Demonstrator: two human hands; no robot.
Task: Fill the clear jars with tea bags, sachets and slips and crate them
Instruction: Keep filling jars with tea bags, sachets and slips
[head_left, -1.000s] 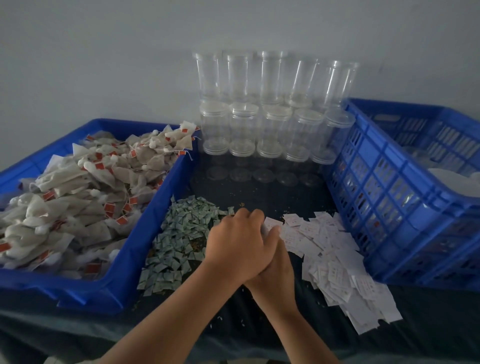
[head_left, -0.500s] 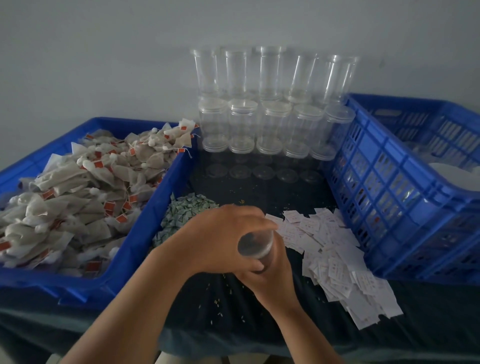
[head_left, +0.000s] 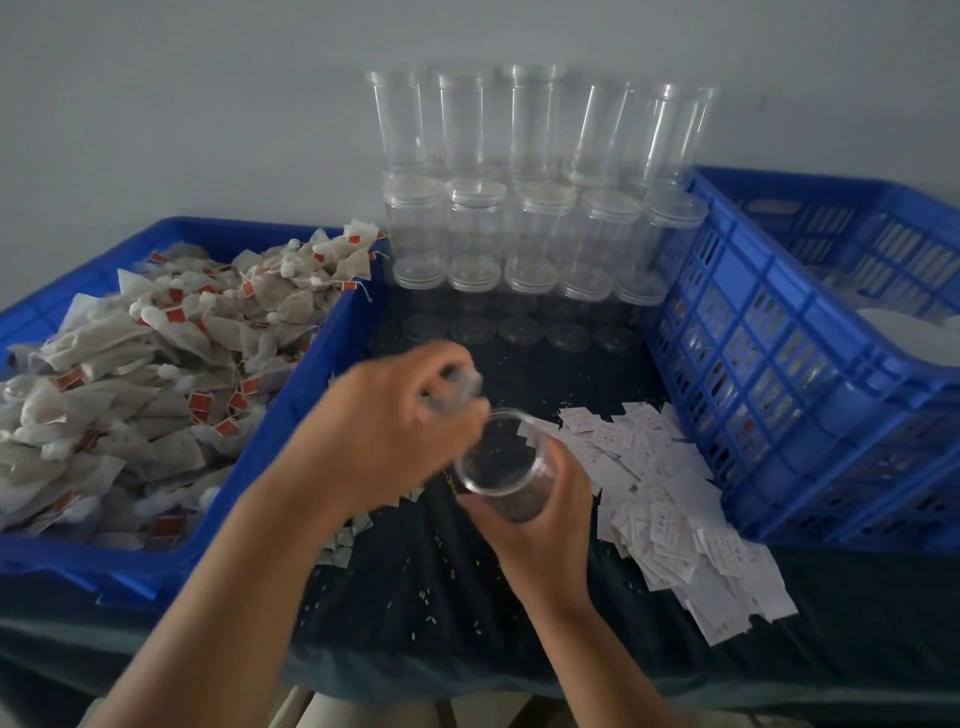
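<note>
Two hands work over the near edge of the desk (head_left: 415, 597). The right hand (head_left: 543, 525) wraps its fingers round a clear jar (head_left: 501, 467), which is tilted with its mouth toward the camera and its interior empty. The left hand (head_left: 389, 431) pinches a blurred clear object, judged to be the lid (head_left: 454, 387), just above and left of the jar mouth. Half a second ago the left palm covered the jar top; the mouth is now exposed, so the jar is ready for filling. Sachets (head_left: 340, 543) lie partly hidden beneath the left forearm. White slips (head_left: 675, 499) are heaped just right of the jar. Tea bags (head_left: 156, 364) fill the left crate (head_left: 291, 410). The right crate (head_left: 779, 374) stands beside the slips. Stacked jars (head_left: 519, 223) line the wall behind.
</note>
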